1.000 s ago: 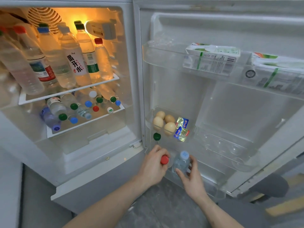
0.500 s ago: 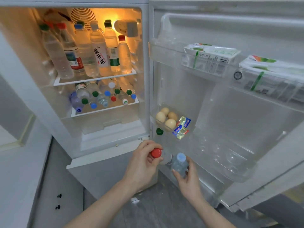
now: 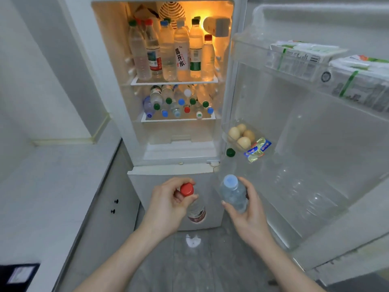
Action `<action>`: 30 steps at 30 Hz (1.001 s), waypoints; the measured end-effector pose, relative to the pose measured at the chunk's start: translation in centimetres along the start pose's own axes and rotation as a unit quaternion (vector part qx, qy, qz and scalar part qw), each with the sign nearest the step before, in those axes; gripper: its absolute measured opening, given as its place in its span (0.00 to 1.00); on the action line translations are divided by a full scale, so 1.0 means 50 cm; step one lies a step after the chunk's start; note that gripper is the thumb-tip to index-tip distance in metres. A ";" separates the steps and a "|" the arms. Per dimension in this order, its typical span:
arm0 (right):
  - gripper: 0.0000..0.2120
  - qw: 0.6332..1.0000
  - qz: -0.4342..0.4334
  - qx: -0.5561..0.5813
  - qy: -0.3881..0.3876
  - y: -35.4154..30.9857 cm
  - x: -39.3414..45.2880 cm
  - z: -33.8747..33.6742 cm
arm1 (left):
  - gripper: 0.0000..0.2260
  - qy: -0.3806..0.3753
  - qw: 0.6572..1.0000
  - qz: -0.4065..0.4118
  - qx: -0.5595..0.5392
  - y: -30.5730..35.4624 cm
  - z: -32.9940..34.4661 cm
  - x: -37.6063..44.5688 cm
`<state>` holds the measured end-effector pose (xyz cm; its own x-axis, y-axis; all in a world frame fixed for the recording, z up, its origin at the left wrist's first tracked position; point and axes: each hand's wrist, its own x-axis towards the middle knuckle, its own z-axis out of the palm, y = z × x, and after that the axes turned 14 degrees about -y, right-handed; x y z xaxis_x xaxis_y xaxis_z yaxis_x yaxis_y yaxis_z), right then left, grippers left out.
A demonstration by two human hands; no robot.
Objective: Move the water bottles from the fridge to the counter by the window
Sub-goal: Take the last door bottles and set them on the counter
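My left hand grips a red-capped water bottle by its neck, in front of the lower fridge door. My right hand holds a small blue-capped bottle around its body. Both bottles are clear of the door shelf. Inside the open fridge, several upright bottles stand on the upper shelf and several more lie with caps facing me on the lower shelf. A green-capped bottle stays in the door.
The fridge door hangs open to the right, holding eggs, butter packets and cartons. A white counter with cabinet doors runs along the left. The grey floor lies below my arms.
Both hands have lifted their bottles out of the lower door shelf and drawn them back toward me. The view has swung left, showing more of the counter.
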<state>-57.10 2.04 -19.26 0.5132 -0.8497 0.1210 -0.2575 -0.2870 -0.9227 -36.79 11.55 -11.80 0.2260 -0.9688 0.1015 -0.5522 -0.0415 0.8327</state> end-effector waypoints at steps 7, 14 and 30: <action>0.32 0.995 -0.051 0.002 -0.091 -0.086 -0.001 0.074 | 0.12 0.060 0.994 -0.089 0.024 -0.041 -0.069 -0.123; 0.30 0.970 -0.084 0.012 -0.230 -0.183 -0.046 0.241 | 0.13 0.156 0.973 -0.168 0.029 -0.069 -0.177 -0.336; 0.30 0.863 -0.157 0.017 -0.480 -0.392 -0.393 0.618 | 0.12 0.311 0.885 -0.334 0.085 -0.067 -0.324 -0.966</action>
<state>-36.85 38.04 -14.86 0.9992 0.0312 0.0232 0.0339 -0.4097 -0.9116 -32.84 62.44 -10.68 0.9176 -0.3931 -0.0585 -0.2287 -0.6429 0.7310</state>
